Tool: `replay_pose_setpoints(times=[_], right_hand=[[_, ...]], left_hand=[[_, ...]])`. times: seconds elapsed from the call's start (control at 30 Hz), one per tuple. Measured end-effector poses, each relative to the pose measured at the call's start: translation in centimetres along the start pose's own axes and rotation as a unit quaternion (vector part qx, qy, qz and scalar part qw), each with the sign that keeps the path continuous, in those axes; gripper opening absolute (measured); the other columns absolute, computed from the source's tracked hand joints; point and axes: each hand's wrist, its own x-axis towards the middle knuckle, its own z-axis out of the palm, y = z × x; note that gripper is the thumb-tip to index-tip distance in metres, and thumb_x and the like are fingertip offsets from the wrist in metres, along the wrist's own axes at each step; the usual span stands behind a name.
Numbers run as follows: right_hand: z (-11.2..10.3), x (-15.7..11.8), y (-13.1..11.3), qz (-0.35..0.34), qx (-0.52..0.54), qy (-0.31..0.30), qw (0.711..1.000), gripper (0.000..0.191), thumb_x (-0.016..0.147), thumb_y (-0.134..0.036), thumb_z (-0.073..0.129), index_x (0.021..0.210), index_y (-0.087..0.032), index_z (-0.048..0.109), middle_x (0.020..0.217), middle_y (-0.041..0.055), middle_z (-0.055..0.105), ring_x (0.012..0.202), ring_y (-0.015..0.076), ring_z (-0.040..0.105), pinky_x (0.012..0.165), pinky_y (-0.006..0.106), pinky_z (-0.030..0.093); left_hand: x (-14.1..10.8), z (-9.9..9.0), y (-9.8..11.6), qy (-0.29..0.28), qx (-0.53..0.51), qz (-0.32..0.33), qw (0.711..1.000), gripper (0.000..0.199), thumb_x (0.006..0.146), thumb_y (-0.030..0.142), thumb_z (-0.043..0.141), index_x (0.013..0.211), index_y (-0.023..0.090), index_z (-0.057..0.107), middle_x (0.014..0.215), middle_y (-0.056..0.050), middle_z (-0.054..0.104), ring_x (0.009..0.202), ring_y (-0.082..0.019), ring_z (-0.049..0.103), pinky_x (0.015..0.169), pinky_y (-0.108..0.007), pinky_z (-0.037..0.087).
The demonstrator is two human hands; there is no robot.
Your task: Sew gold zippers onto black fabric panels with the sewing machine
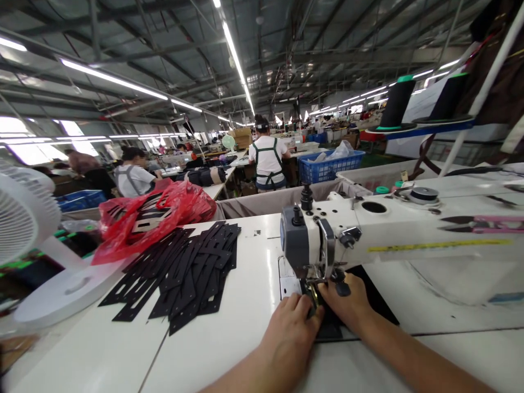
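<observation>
A sewing machine (323, 234) stands on the white table, and a black fabric piece (382, 305) lies under its head. A strip with a gold-coloured line, like a zipper (315, 295), shows on the fabric beside the presser foot. My left hand (292, 327) is at the near left of the needle area, fingers bent and closed on the work's edge. From the right, my right hand (347, 300) reaches in under the head, its fingers closed at the fabric by the strip. Machine parts partly cover its fingertips.
Left on the table are a pile of black slotted strips (196, 273), a red plastic bag (155, 207) and a white fan (28, 218). Pink-handled snips (483, 224) lie on the machine arm. Black thread cones (397, 103) stand at the right. Other people work beyond.
</observation>
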Motion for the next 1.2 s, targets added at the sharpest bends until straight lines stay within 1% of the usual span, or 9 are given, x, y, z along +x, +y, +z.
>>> replay_pose_setpoints(times=[0.1, 0.2, 0.27, 0.4, 0.53, 0.63, 0.77, 0.9, 1.2], right_hand=[[-1.6, -1.8, 0.5, -0.043, 0.023, -0.016, 0.999, 0.024, 0.085, -0.032, 0.050, 0.078, -0.017, 0.067, 0.073, 0.0078, 0.068, 0.069, 0.0222, 0.065, 0.060, 0.031, 0.048], [-3.3, -4.0, 1.1, -0.213, 0.063, -0.003, 0.975, 0.036, 0.081, -0.037, 0.056, 0.111, -0.017, 0.061, 0.106, 0.0107, 0.065, 0.098, 0.0246, 0.060, 0.084, 0.038, 0.047], [-4.1, -4.5, 1.2, -0.282, 0.105, -0.011, 0.954, 0.031, 0.085, -0.028, 0.051, 0.113, -0.018, 0.060, 0.111, 0.0088, 0.064, 0.100, 0.0226, 0.059, 0.087, 0.037, 0.046], [-4.8, -1.9, 1.0, -0.186, 0.136, -0.082, 0.970, 0.025, 0.089, -0.022, 0.044, 0.079, -0.020, 0.067, 0.076, 0.0018, 0.069, 0.068, 0.0176, 0.064, 0.061, 0.028, 0.049], [-5.4, 0.7, 1.0, -0.184, 0.132, -0.095, 0.969, 0.023, 0.085, -0.021, 0.050, 0.068, -0.020, 0.065, 0.067, -0.0013, 0.067, 0.063, 0.0156, 0.064, 0.056, 0.023, 0.048], [-5.3, 0.0, 1.0, -0.196, 0.116, -0.065, 0.972, 0.023, 0.087, -0.021, 0.048, 0.074, -0.020, 0.067, 0.071, -0.0002, 0.069, 0.065, 0.0161, 0.065, 0.057, 0.024, 0.049], [-3.5, -3.6, 0.9, -0.252, 0.095, -0.010, 0.963, 0.021, 0.084, -0.016, 0.050, 0.096, -0.019, 0.067, 0.093, 0.0039, 0.070, 0.083, 0.0189, 0.066, 0.074, 0.030, 0.052], [-1.2, -6.3, 0.9, -0.327, 0.017, 0.122, 0.937, 0.036, 0.079, -0.001, 0.040, 0.103, -0.010, 0.065, 0.108, 0.0115, 0.065, 0.099, 0.0198, 0.062, 0.083, 0.031, 0.052], [0.1, -5.2, 0.9, -0.345, -0.009, 0.205, 0.916, 0.040, 0.084, 0.000, 0.030, 0.094, -0.010, 0.068, 0.100, 0.0099, 0.068, 0.089, 0.0179, 0.065, 0.075, 0.029, 0.056]], left_hand=[[-0.4, -0.3, -0.3, -0.001, -0.047, 0.001, 0.999, 0.043, 0.081, 0.008, 0.050, 0.124, 0.014, 0.047, 0.106, -0.011, 0.055, 0.095, -0.025, 0.051, 0.083, -0.040, 0.049], [-0.6, -0.4, -1.2, 0.021, -0.121, 0.001, 0.992, 0.029, 0.084, 0.007, 0.045, 0.111, 0.012, 0.055, 0.104, -0.009, 0.059, 0.095, -0.020, 0.054, 0.085, -0.033, 0.048], [-0.4, -0.8, -1.9, 0.026, -0.157, -0.013, 0.987, 0.023, 0.084, 0.006, 0.047, 0.101, 0.015, 0.059, 0.098, -0.005, 0.062, 0.091, -0.017, 0.057, 0.083, -0.028, 0.048], [0.7, -1.8, -2.9, 0.022, -0.160, -0.071, 0.984, 0.026, 0.071, 0.003, 0.059, 0.092, 0.017, 0.060, 0.088, 0.000, 0.065, 0.084, -0.015, 0.060, 0.076, -0.024, 0.048], [2.1, -1.4, -2.5, 0.048, -0.124, -0.120, 0.984, 0.020, 0.069, 0.023, 0.073, 0.080, 0.014, 0.059, 0.080, -0.002, 0.064, 0.076, -0.020, 0.061, 0.068, -0.029, 0.048], [2.5, -0.7, -1.9, 0.072, -0.083, -0.126, 0.986, 0.018, 0.079, 0.030, 0.066, 0.074, 0.014, 0.060, 0.073, -0.004, 0.064, 0.072, -0.021, 0.061, 0.067, -0.033, 0.046], [1.4, 0.2, -0.7, 0.081, -0.036, -0.065, 0.994, 0.002, 0.079, 0.016, 0.062, 0.077, 0.016, 0.063, 0.076, -0.003, 0.065, 0.071, -0.020, 0.062, 0.069, -0.034, 0.047], [0.1, 1.0, 0.5, 0.090, 0.004, -0.013, 0.996, 0.010, 0.077, 0.007, 0.059, 0.085, 0.011, 0.063, 0.082, -0.007, 0.065, 0.071, -0.021, 0.062, 0.069, -0.036, 0.051], [0.8, 2.5, -0.3, 0.189, 0.055, 0.033, 0.980, 0.013, 0.085, 0.008, 0.048, 0.077, 0.012, 0.057, 0.073, -0.004, 0.060, 0.063, -0.018, 0.058, 0.059, -0.031, 0.052]])
